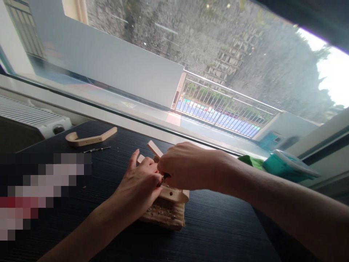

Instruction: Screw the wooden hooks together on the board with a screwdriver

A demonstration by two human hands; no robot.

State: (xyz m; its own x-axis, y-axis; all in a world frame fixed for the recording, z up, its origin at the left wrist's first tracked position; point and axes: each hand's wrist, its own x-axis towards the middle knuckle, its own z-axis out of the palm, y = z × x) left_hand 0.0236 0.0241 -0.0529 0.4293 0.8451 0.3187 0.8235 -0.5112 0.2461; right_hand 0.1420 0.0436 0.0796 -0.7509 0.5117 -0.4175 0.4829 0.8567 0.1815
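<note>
Right hand: it is closing in a fist-like grip (188,165) over a small dark object (165,175), most of which its own fingers are hiding.
Left hand: its curled fingers (144,174) are lying over the wood just beside the right hand; whether they are pinching or only pressing, I cannot tell.
Drilled wooden strip: it is resting on the block under both hands, its rounded end (183,195) and one hole showing at the near side.
Pitted wooden block: it is sitting on the dark counter (218,222), its scarred near face (169,214) showing.
Bent wooden hook: it is lying well apart to the left (91,139), with thin metal pieces (96,149) just beside it.
Slip risk: if the dark object is skidding under force, the left fingers are sitting close enough to be hurt.
Shift risk: the block's uneven top could be letting the strip rock, and a sideways push could be sliding the block.
</note>
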